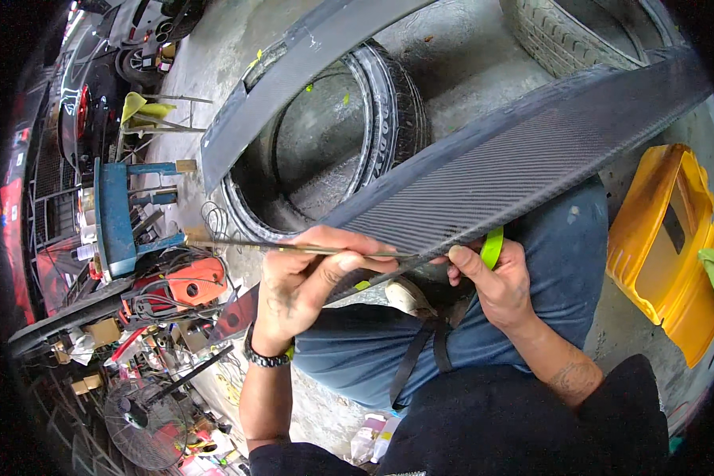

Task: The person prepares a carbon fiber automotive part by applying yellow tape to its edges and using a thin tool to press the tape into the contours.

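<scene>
A long carbon-fibre panel (484,170) with a woven dark surface lies slantwise in front of me, over my knee. My left hand (301,278) pinches a thin, brownish rod-like tool (250,245). Its right end meets the panel's near edge; I cannot make out what kind of tip it has. At that same edge, just right of the tip, my right hand (500,287) is closed with the thumb on the rim. The other fingers are partly hidden under the panel. A bright green strip (492,247) stands up at this hand, perhaps tape.
A second dark panel (293,79) rests across a tyre (397,103) beyond. Another tyre (567,36) stands far right. On the right floor lies a yellow moulded part (666,254). To the left are a blue metal stand (117,218), an orange machine (194,282) and a fan (144,420).
</scene>
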A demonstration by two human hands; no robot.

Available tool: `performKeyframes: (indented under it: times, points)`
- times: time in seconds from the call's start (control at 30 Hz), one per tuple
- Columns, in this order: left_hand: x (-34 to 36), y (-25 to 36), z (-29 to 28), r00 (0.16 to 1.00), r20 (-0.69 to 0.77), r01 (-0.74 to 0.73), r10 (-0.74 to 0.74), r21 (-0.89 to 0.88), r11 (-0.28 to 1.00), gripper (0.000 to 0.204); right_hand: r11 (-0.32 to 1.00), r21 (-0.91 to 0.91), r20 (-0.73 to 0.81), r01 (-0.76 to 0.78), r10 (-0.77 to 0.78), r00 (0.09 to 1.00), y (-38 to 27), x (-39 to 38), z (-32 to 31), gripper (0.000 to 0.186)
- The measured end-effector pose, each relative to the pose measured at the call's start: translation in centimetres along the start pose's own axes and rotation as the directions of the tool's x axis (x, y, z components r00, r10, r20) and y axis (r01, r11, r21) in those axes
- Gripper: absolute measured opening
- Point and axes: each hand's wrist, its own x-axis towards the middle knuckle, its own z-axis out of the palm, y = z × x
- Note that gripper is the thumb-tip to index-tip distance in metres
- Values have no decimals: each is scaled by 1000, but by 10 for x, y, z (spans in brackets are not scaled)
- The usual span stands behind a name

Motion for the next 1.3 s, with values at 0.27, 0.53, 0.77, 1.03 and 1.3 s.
performKeyframes:
  times: [0.27,0.53,0.77,1.03,1.3]
  points:
    - [18,-18,-8,970,149,236,-192,-397,887,28,1000,-7,-5,29,-29,1000,-1,2,2,20]
    - [20,-20,-8,951,183,310,-250,-536,785,25,1000,2,-23,26,-26,999,1,1,1,19]
    - [16,-20,-5,962,155,274,-227,-473,837,23,1000,9,-6,18,-18,1000,-3,1,3,18]
    - [51,-28,-21,903,372,388,-216,-490,781,26,1000,-14,21,13,-13,1000,2,1,-1,16]
    - [89,-13,-25,805,551,438,-219,-304,846,23,999,25,-15,42,-42,999,-2,2,4,16]
